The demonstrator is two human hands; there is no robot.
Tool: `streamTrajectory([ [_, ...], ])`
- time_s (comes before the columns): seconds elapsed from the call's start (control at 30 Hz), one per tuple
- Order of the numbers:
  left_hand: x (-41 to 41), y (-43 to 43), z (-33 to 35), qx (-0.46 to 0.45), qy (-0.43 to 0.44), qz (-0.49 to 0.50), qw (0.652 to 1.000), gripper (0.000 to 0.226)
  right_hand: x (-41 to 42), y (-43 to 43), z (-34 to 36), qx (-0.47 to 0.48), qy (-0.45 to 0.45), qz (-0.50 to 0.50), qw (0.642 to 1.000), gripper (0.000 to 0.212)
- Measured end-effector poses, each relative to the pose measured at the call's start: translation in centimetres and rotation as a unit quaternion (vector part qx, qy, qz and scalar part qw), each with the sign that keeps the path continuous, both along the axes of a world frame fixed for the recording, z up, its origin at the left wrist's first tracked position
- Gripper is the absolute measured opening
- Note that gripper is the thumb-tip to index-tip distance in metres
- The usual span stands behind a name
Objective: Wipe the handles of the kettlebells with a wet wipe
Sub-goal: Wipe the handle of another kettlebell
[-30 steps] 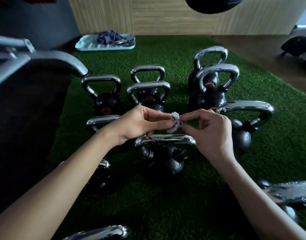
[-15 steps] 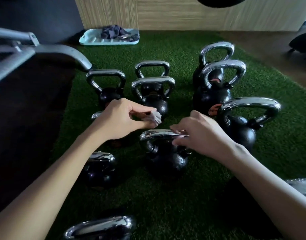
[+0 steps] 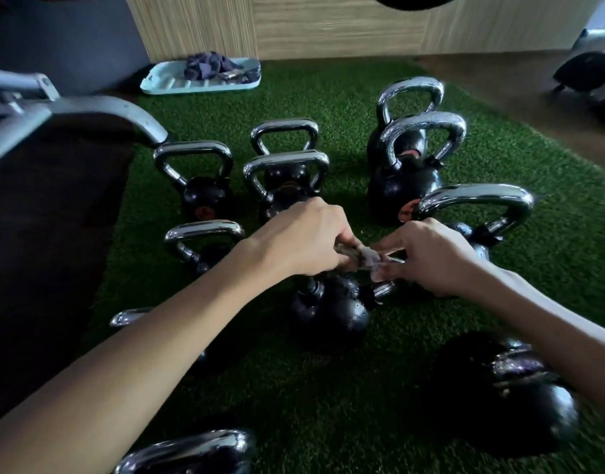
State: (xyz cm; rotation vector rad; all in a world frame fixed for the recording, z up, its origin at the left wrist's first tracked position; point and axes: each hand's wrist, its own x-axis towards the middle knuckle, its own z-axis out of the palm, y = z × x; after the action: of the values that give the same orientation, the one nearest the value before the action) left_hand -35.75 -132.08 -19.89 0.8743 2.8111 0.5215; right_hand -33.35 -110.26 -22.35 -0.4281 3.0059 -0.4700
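On the middle kettlebell's handle [image 3: 383,289], left hand [image 3: 302,239] and right hand [image 3: 429,256] pinch the wet wipe [image 3: 366,261], fingers curled.

Black kettlebells [image 3: 328,313], chrome handles [image 3: 198,230], green turf [image 3: 328,405]

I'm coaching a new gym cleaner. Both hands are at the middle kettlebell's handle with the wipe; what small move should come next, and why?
Probably slide the left hand along the handle, dragging the wipe across its top bar. The wipe sits bunched there between the hands, the left hand grips it, and the right hand holds the handle beside it, steadying the kettlebell.
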Motion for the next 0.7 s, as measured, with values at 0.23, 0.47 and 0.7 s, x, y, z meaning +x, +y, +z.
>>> streamTrajectory([
  [0.23,-0.8,-1.5,-1.7,0.064,0.003,-0.005,0.998,0.045,-1.0,2.5,-0.2,0.059,-0.017,0.011,0.998,0.040],
  [0.47,0.0,-2.7,-4.3,0.127,-0.034,0.081,0.988,0.039,-1.0,4.6,-1.0,0.077,-0.016,0.006,0.997,0.044],
  [0.7,1.7,-1.7,-6.4,0.239,-0.050,0.162,0.956,0.041,-1.2,5.1,-1.4,0.040,-0.020,0.015,0.999,0.045],
])
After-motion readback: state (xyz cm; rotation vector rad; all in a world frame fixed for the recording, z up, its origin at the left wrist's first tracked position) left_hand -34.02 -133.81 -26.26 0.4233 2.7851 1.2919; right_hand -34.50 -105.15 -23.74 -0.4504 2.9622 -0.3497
